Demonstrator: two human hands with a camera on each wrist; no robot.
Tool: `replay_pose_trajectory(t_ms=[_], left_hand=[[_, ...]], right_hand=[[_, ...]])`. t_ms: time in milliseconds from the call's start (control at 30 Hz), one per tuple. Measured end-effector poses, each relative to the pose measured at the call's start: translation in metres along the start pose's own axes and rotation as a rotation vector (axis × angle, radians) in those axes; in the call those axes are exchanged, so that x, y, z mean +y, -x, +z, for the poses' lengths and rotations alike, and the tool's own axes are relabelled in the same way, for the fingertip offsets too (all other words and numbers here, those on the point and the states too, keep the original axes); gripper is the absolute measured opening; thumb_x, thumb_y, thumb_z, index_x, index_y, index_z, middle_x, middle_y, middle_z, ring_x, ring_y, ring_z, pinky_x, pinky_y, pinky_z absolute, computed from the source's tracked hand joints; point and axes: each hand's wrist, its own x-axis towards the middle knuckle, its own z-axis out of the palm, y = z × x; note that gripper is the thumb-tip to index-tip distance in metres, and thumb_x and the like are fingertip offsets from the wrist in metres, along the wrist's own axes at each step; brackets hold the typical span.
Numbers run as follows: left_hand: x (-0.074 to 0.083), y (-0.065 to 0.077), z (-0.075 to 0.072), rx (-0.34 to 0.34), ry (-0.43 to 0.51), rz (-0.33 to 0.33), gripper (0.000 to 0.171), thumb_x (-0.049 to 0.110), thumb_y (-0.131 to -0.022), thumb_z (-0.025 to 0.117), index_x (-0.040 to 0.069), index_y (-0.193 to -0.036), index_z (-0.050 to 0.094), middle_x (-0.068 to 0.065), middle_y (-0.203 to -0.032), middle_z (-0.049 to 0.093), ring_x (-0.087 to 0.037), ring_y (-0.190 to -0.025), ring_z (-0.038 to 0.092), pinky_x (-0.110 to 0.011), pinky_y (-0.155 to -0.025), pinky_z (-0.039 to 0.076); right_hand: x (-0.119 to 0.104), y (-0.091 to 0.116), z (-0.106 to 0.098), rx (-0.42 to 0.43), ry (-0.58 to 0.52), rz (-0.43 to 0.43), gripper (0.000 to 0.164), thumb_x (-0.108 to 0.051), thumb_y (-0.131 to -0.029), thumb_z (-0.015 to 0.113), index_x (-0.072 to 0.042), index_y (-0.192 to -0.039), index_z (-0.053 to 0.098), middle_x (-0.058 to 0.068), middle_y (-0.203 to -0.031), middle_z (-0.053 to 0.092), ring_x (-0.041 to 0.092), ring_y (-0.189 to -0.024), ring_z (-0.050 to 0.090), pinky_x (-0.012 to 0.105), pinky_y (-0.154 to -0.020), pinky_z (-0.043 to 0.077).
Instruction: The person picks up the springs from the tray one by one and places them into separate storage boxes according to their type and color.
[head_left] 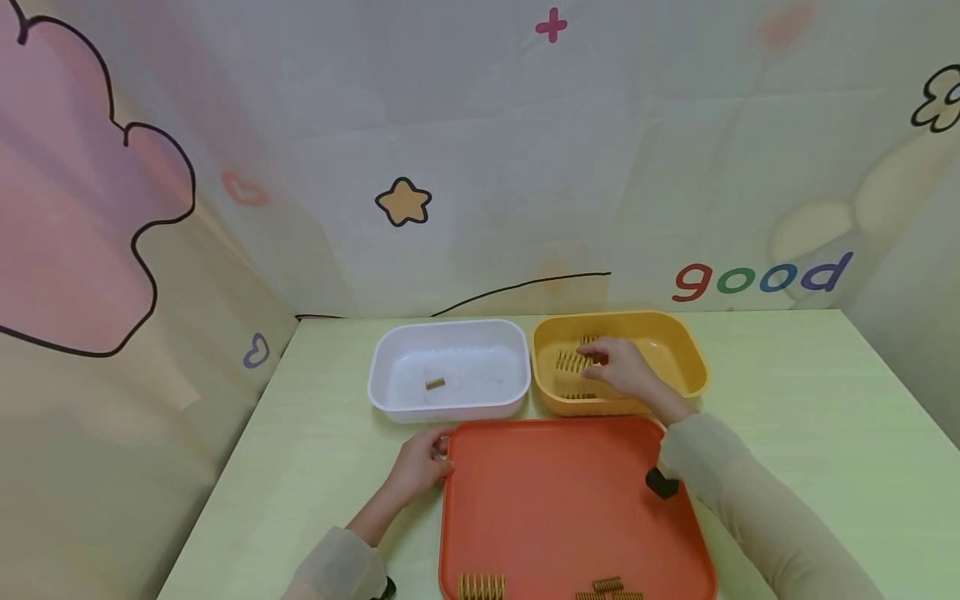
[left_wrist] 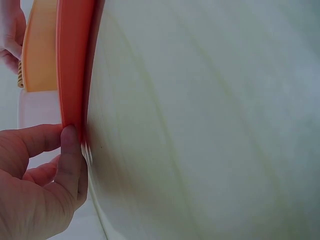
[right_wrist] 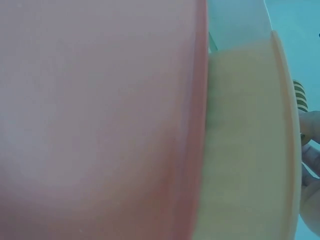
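Note:
My left hand (head_left: 420, 462) grips the left rim of an orange-red tray (head_left: 555, 500), thumb and forefinger pinching its edge in the left wrist view. The right hand (head_left: 622, 367) reaches into a yellow bin (head_left: 671, 358), and its thumb and fingers pinch the right end of a brass-coloured coil spring (head_left: 572, 361). In the right wrist view the fingers are partly hidden behind the bin's wall, with the striped spring (right_wrist: 300, 95) beside them. Two more springs lie in the yellow bin, one behind the held spring and one (head_left: 578, 397) by the front wall.
A white bin (head_left: 450, 412) stands left of the yellow one, holding one small spring (head_left: 435, 383). Along the tray's near edge lie a larger spring (head_left: 482, 587) and several smaller springs (head_left: 607, 584). A printed cloth (head_left: 480, 150) hangs behind the green table (head_left: 810, 417).

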Motion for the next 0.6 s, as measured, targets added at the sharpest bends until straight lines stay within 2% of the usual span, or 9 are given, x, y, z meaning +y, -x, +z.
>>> replay_pose_trajectory(t_ms=[433,600], left_hand=[[0.0,0.0,0.0,-0.001,0.02,-0.009,0.047,-0.012,-0.067,0.058,-0.003,-0.114,0.054,-0.012,-0.082,0.052,-0.011,-0.058,0.048,-0.022,-0.048,0.045],[0.0,0.0,0.0,-0.003,-0.001,-0.01,0.047,-0.011,-0.068,0.059,-0.003,-0.114,0.054,-0.011,-0.082,0.052,-0.011,-0.058,0.048,-0.022,-0.049,0.045]], right_hand=[[0.012,-0.006,0.005,-0.042,-0.007,0.037,0.032,-0.004,-0.077,0.063,0.005,-0.108,0.06,0.02,-0.102,0.062,0.025,-0.085,0.055,0.04,-0.076,0.047],[0.017,-0.008,0.005,-0.061,-0.005,0.053,0.032,-0.004,-0.077,0.063,0.004,-0.108,0.06,0.02,-0.104,0.061,0.025,-0.085,0.054,0.039,-0.076,0.047]])
